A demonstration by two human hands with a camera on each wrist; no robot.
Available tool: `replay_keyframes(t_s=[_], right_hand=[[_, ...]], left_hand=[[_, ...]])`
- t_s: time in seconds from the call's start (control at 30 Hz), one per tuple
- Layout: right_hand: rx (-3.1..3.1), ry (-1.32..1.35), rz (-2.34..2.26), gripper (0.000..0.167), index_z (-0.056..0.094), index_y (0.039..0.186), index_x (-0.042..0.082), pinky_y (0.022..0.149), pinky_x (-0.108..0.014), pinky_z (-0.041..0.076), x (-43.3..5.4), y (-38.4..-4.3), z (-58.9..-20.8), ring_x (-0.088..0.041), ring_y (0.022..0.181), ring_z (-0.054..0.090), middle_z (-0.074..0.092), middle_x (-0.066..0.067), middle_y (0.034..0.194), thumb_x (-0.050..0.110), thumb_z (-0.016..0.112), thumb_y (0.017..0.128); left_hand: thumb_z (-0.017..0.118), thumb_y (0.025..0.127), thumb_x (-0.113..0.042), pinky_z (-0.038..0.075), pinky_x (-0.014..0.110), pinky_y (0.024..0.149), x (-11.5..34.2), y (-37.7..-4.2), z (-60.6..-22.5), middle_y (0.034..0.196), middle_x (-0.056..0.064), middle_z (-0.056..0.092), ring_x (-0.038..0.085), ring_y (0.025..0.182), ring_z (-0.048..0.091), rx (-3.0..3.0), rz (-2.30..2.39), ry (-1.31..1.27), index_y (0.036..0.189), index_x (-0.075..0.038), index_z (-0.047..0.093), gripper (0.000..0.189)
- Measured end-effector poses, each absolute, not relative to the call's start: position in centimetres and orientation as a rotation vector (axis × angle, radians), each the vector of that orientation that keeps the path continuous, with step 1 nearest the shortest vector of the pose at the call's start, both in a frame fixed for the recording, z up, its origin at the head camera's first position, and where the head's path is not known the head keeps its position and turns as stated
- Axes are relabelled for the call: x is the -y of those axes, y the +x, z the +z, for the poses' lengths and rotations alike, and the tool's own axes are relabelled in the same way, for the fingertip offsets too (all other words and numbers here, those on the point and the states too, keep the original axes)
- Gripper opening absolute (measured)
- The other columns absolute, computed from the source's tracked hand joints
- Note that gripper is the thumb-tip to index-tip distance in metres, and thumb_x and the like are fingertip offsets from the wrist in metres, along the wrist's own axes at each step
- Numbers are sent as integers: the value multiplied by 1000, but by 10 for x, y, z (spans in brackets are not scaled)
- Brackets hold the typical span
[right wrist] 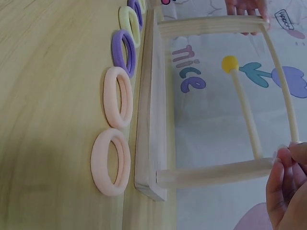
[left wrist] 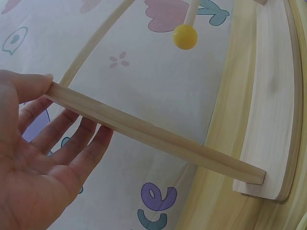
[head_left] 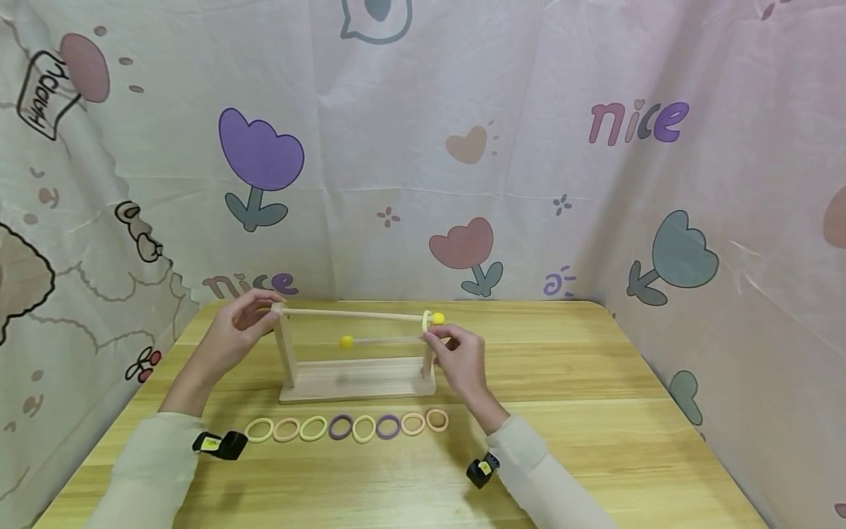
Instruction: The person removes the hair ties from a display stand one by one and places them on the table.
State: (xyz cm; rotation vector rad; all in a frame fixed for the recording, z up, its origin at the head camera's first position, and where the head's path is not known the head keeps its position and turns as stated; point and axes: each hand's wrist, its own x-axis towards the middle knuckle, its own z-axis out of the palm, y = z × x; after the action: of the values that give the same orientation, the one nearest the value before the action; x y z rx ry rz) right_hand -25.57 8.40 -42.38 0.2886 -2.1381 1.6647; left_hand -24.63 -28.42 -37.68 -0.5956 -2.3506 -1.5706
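A wooden stand (head_left: 357, 378) has two posts and two rods, with a yellow ball (head_left: 438, 319) at the upper rod's right end and another yellow ball (left wrist: 185, 37) on the lower rod. My left hand (head_left: 241, 327) holds the top of the left post (left wrist: 158, 139), thumb over its end and fingers along the side. At the right post, my right hand (head_left: 463, 360) pinches a pale yellow hair tie (head_left: 426, 321) that hangs around the upper rod beside the ball. Fingers of the right hand (right wrist: 290, 184) hide that hair tie in the right wrist view.
In front of the stand, a row of several hair ties lies on the wooden table (head_left: 562, 441): yellow, peach and purple, with a peach one (head_left: 437, 420) at the right end. A printed cloth (head_left: 396, 147) hangs behind and beside the table.
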Motion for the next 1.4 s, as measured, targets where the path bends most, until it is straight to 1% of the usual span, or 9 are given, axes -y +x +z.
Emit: replay_keyframes(t_s=[0.1,0.23,0.3,0.47,0.67,0.7,0.8,1.13,1.4], right_hand=[[2133,267,1674,8,80,91,2,42,-13,45,-86,-256,-424,-13,47,55,77,-21,83,8,82,87],[2127,242,1676,9,78,92,-2,41,-11,40,-89,-257,-425,-37,49,58,76,-24,85,5,81,87],[2132,237,1662,9,77,93,-5,41,-10,38,-91,-258,-425,-41,50,59,76,-25,87,2,80,88],[2115,252,1642,7,75,93,-10,40,-10,39,-93,-246,-411,-14,43,56,75,-29,89,-5,76,89],[2080,276,1626,7,74,93,-11,43,-10,44,-97,-237,-402,-41,49,61,73,-28,92,-7,75,89],[2076,282,1622,7,74,93,-11,43,-9,44,-98,-237,-402,-42,50,61,72,-28,92,-7,75,88],[2078,288,1599,7,73,93,-11,44,-10,46,-100,-235,-400,-29,47,61,72,-27,91,-7,75,88],[2150,235,1572,8,73,95,-11,43,-10,45,-112,-242,-413,-40,52,63,73,-27,96,-8,75,88],[2218,227,1533,8,77,95,0,40,-10,42,-129,-255,-434,-24,50,63,76,-19,95,1,80,87]], left_hand=[[58,105,-9,55,10,89,284,-246,-377,116,-13,66,-7,108,65,2353,-1571,-593,125,-10,60,20],[58,105,-9,56,10,89,284,-246,-377,115,-16,65,-7,108,65,2354,-1567,-592,125,-9,60,20],[58,105,-8,56,10,89,284,-246,-377,115,-17,65,-7,108,65,2351,-1568,-596,125,-9,60,20],[58,105,-8,56,10,89,284,-247,-377,115,-16,65,-7,108,65,2341,-1581,-608,125,-9,60,20],[58,105,-7,57,11,88,284,-248,-377,114,-17,66,-5,107,66,2332,-1597,-615,124,-10,61,19],[58,105,-7,57,11,88,284,-247,-377,114,-17,65,-5,107,66,2332,-1596,-615,124,-10,61,19],[58,105,-7,57,11,87,284,-247,-376,114,-17,65,-5,107,66,2336,-1590,-611,124,-10,60,19],[58,105,-9,56,11,87,283,-245,-375,114,-19,65,-8,108,65,2353,-1572,-589,124,-10,60,19],[59,105,-11,56,10,88,284,-245,-376,115,-19,65,-7,108,65,2363,-1582,-573,125,-11,60,20]])
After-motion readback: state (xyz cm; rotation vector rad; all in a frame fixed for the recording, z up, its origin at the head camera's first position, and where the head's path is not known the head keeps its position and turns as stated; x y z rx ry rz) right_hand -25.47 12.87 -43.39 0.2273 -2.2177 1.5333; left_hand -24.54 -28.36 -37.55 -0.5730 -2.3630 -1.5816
